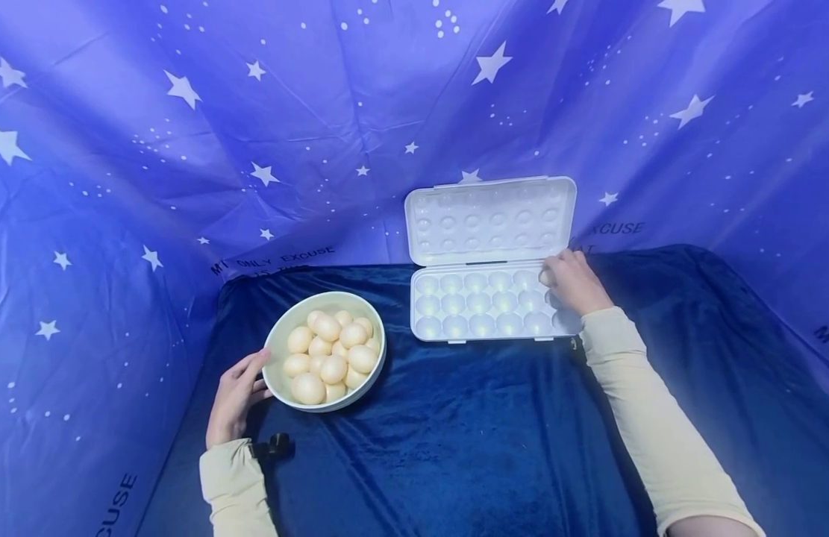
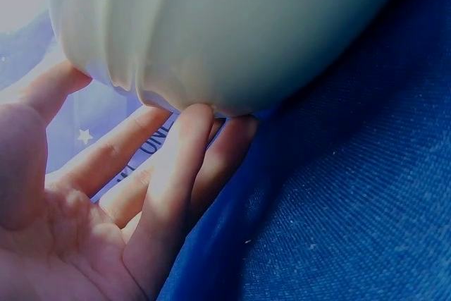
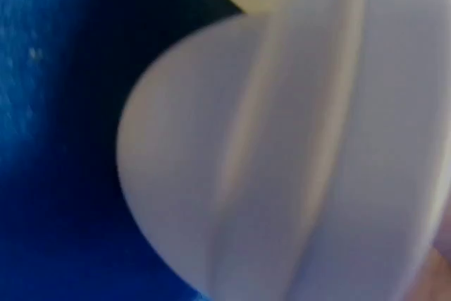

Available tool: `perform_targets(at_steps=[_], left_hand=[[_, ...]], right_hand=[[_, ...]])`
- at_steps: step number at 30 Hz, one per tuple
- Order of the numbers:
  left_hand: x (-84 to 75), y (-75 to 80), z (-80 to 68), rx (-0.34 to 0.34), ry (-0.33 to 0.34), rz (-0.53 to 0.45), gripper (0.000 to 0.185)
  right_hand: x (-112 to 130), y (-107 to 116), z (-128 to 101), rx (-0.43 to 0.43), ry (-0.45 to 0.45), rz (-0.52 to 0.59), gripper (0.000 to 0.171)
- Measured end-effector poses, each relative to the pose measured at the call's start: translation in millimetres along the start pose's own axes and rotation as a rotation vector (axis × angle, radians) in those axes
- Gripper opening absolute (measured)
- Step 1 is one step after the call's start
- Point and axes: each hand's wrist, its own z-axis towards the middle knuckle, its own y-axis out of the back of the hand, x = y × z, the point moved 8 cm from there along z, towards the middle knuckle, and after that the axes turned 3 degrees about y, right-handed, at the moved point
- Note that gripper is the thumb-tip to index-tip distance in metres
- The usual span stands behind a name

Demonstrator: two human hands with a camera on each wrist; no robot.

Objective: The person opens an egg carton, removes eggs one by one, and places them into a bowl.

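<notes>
In the head view, pale eggs (image 1: 327, 327) fill a light green bowl (image 1: 280, 399) on the left. My left hand (image 1: 233, 395) touches the bowl's outer side; in the left wrist view its fingertips (image 2: 194, 121) rest on the ribbed wall. To the right lies a white egg carton (image 1: 454, 338), its lid (image 1: 491, 212) raised. My right hand (image 1: 577, 283) is over the carton's far right corner and pinches an egg (image 1: 545, 278), partly hidden by the fingers. The visible cups in the other columns hold no eggs. A blurred rounded carton cup (image 3: 176, 160) fills the right wrist view.
A dark blue cloth (image 1: 454, 432) covers the table. Behind and beside it hangs a blue-purple curtain (image 1: 360, 112) with white stars. The raised lid stands close to the back curtain. A black device (image 1: 277, 446) sits at my left wrist.
</notes>
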Motion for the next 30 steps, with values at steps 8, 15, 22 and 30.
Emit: perform_targets(at_steps=[8, 15, 22, 30], left_hand=[[2.3, -0.7, -1.1, 0.005, -0.005, -0.025, 0.031], [2.6, -0.3, -1.9, 0.005, -0.008, -0.038, 0.016], [-1.6, 0.4, -2.6, 0.000, -0.026, -0.020, 0.036], [-3.1, -0.3, -2.9, -0.006, -0.024, -0.026, 0.048]], right_hand=[[-4, 3, -3, -0.002, 0.002, 0.022, 0.034], [-6, 8, -2, -0.010, -0.006, 0.009, 0.039], [-5, 21, 4, -0.056, -0.057, -0.010, 0.039], [25, 30, 10, -0.132, 0.039, 0.016, 0.045]])
